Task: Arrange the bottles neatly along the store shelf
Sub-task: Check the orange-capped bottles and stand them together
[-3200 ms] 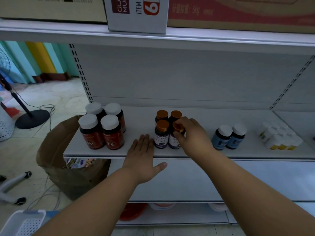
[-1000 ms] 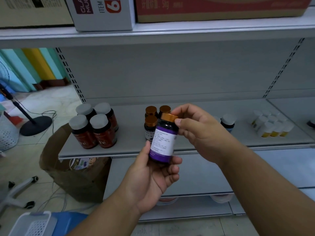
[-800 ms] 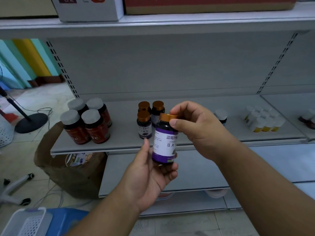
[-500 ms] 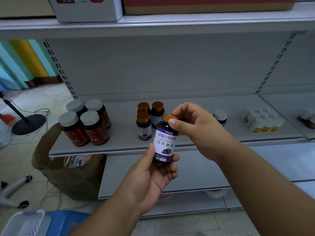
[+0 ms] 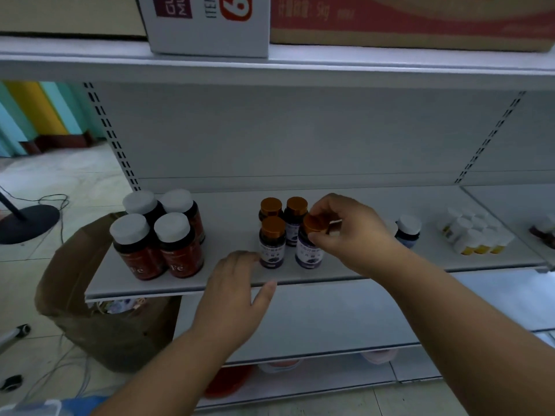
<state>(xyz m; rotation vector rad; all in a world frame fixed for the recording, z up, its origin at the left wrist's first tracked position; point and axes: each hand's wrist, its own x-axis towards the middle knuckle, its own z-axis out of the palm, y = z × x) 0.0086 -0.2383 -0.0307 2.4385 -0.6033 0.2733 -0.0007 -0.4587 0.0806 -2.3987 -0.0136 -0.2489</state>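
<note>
four small dark bottles with purple labels and copper-coloured caps stand upright as a tight two-by-two block mid-shelf; the front right bottle (image 5: 309, 244) is pinched at its cap by the right hand (image 5: 348, 232). on the grey metal shelf (image 5: 231, 274), four larger red-labelled bottles with white caps (image 5: 156, 232) cluster at the left end. small white bottles with yellow bases (image 5: 474, 232) group far right.

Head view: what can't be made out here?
- Purple-label bottle: cap partly covered by the right hand; label text blurred.
- Blue bottle: its neighbour is hidden behind the right hand.
- Lower shelf items: dark and blurred, hidden under the shelf.
- Top boxes: cut off by the frame edge.
- Left hand: shelf contact unclear.
</note>
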